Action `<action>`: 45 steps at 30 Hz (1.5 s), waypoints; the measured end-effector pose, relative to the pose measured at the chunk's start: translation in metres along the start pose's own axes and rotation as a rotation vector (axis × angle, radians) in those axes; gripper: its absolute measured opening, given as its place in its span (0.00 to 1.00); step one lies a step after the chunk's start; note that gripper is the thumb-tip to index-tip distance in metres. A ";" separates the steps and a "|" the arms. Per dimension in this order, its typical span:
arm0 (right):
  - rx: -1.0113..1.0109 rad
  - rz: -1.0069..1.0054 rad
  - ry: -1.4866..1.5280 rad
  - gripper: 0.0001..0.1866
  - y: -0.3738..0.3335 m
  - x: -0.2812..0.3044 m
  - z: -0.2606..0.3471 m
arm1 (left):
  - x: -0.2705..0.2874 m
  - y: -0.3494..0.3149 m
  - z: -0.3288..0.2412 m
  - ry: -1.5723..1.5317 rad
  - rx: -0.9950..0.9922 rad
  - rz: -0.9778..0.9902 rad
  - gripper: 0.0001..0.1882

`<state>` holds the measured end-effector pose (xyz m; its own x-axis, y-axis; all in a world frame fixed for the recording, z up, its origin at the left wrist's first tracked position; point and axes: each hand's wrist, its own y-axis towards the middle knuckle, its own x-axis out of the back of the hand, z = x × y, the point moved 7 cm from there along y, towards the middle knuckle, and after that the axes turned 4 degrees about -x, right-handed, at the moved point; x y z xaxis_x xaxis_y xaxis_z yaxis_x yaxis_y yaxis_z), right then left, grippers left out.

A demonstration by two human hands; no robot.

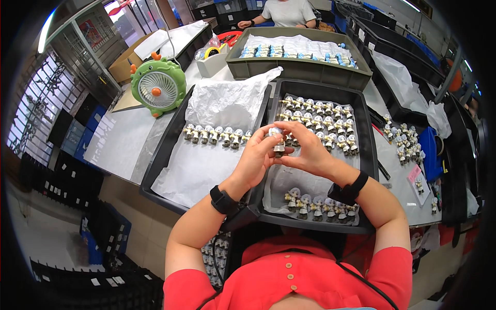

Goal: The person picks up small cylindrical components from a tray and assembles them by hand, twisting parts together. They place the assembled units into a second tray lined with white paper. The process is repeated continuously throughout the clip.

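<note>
Between my two hands, above the inner walls of two black trays, is a small figurine (278, 148) with a white head and dark base. My left hand (257, 156) grips it from the left with closed fingers. My right hand (311, 148) closes on it from the other side, thumb and fingers at its body. The right tray (368, 170) holds rows of similar figurines (329, 123) at its far end and another group (312, 205) at its near end, on white paper. In the left tray (155, 170), one row of figurines (212, 134) lies across white paper.
A green fan (157, 90) stands at the left. Beyond the trays is an olive bin (299, 72) of blue-and-white pieces. Loose figurines (405, 139) and a blue holder (430, 150) lie at the right. A person in a white shirt (287, 13) is across the table.
</note>
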<state>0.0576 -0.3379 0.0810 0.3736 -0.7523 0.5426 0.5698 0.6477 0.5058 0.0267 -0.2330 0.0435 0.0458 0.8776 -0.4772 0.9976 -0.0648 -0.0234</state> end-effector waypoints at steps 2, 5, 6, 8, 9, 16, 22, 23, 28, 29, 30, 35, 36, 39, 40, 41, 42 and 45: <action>0.015 -0.014 -0.007 0.35 0.000 0.002 0.001 | -0.003 -0.001 -0.002 0.008 -0.006 0.011 0.21; 0.106 -0.080 -0.076 0.35 0.000 0.007 0.009 | -0.003 -0.004 -0.011 0.105 -0.093 -0.015 0.22; 0.144 -0.107 -0.109 0.35 -0.001 0.009 0.012 | -0.003 -0.006 -0.016 0.187 -0.178 -0.057 0.22; 0.093 -0.134 -0.029 0.35 0.001 0.013 0.013 | -0.009 -0.015 -0.034 0.343 -0.362 -0.077 0.23; 0.069 -0.136 -0.027 0.36 0.001 0.014 0.012 | -0.016 -0.022 -0.048 0.411 -0.464 -0.050 0.25; 0.100 -0.179 -0.044 0.36 0.000 0.017 0.009 | -0.143 -0.132 -0.102 0.632 -0.895 0.755 0.18; 0.086 -0.192 -0.081 0.37 -0.001 0.023 0.015 | -0.170 -0.148 -0.101 0.035 -1.224 0.814 0.11; 0.092 -0.201 -0.084 0.37 -0.001 0.023 0.016 | -0.160 -0.155 -0.094 0.006 -1.052 0.696 0.09; 0.157 -0.257 -0.150 0.38 0.000 0.031 0.018 | -0.090 -0.089 -0.103 0.453 -0.833 0.299 0.25; 0.128 -0.239 -0.134 0.38 0.002 0.031 0.020 | -0.074 -0.069 -0.103 0.429 -0.874 0.180 0.26; 0.126 -0.243 -0.146 0.38 0.000 0.035 0.019 | -0.052 -0.047 -0.092 0.416 -0.730 0.035 0.26; 0.117 -0.224 -0.155 0.37 0.002 0.029 0.012 | -0.003 -0.008 -0.035 0.199 -0.298 -0.109 0.23; 0.126 -0.224 -0.156 0.37 0.004 0.029 0.012 | -0.001 -0.005 -0.028 0.181 -0.239 -0.108 0.23; 0.114 -0.208 -0.160 0.36 0.003 0.027 0.011 | -0.005 0.000 -0.017 0.216 -0.278 -0.038 0.26; 0.115 -0.204 -0.164 0.36 0.002 0.027 0.011 | -0.009 0.001 -0.016 0.207 -0.280 -0.013 0.27; 0.127 -0.203 -0.152 0.35 0.002 0.026 0.012 | -0.015 -0.002 -0.018 0.175 -0.304 0.007 0.30; 0.160 -0.198 -0.186 0.34 0.002 0.024 0.014 | -0.015 -0.003 -0.017 0.212 -0.314 0.018 0.30; 0.258 -0.184 -0.263 0.31 0.001 0.019 0.025 | -0.012 -0.001 -0.014 0.300 -0.331 0.023 0.32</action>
<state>0.0467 -0.3480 0.1089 0.0637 -0.8235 0.5637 0.3952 0.5395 0.7435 0.0255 -0.2368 0.0610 0.0326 0.9799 -0.1969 0.9567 0.0264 0.2897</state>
